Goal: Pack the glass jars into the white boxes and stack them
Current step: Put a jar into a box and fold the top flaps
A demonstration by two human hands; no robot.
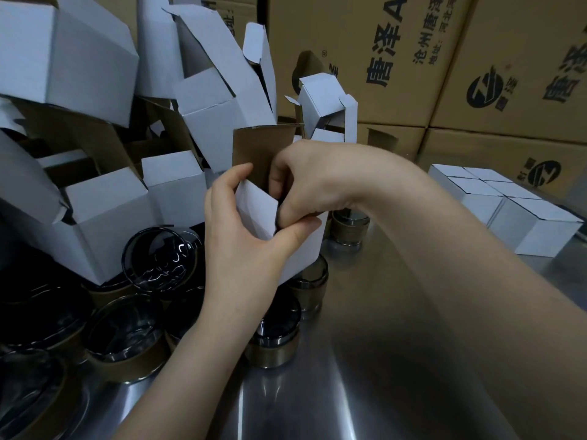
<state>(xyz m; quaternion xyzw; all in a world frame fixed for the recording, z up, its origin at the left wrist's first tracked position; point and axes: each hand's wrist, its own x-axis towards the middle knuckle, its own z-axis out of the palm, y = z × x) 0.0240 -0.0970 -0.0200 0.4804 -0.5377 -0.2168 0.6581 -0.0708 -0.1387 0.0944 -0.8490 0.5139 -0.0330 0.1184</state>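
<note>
Background: stacked brown cartons with black print fill the wall behind the white box in hand. Surface: brushed-steel table, dull reflections.

Left hand grips the white box from its left side, thumb across the front face, fingers wrapped behind. The box is held just above the table, brown-lined flap standing upright.

Right hand: fingers curled down into the box's open mouth (whether they grip a jar or the box edge cannot be told).

Left of the box: a loose heap of empty boxes, flaps open.

Below and left of it: glass jars standing on the table.

Well right of it: closed boxes packed side by side.
</note>
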